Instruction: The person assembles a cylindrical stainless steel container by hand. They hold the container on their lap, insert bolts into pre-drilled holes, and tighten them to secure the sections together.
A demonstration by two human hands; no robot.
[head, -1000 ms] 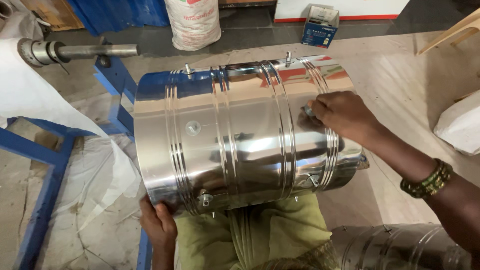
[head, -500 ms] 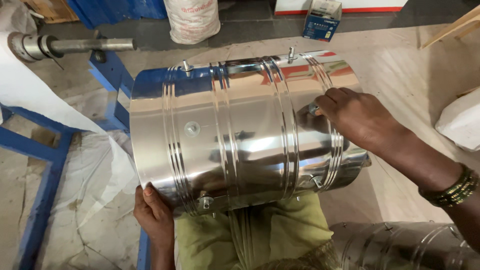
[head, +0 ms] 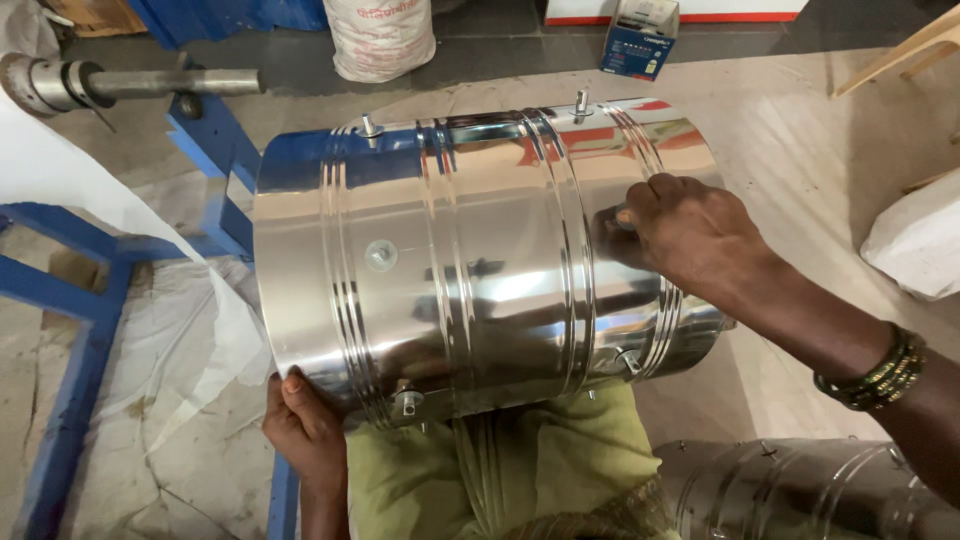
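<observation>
Since the earlier frames the right hand [head: 690,235] has slid a little along the right part of the shiny steel cylindrical drum [head: 470,260], and the view has drifted so the drum sits slightly lower and more to the right in the picture. The drum lies on its side across the person's lap, resting on green cloth [head: 500,470] that covers the legs, its long axis running left to right; the lap seems to serve as a cradle that keeps the round body from rolling.

The right hand presses on the drum's upper right side near a group of raised ribs, fingers curled in a loose fist with the fingertips against the metal. Whether they pinch something small cannot be told, as the knuckles hide it. A beaded bangle [head: 880,370] circles that wrist.

The left hand [head: 305,430] cups the drum's lower left rim from beneath, fingers wrapped under the edge, evidently steadying the drum against the push from the other side.

Small bolts [head: 408,400] stud the drum's body. Beyond it stand a blue metal frame [head: 215,150] carrying a grey steel shaft [head: 130,85], a white sack [head: 380,35] and a small blue box [head: 640,40]. A second steel drum [head: 790,490] lies at the lower right.
</observation>
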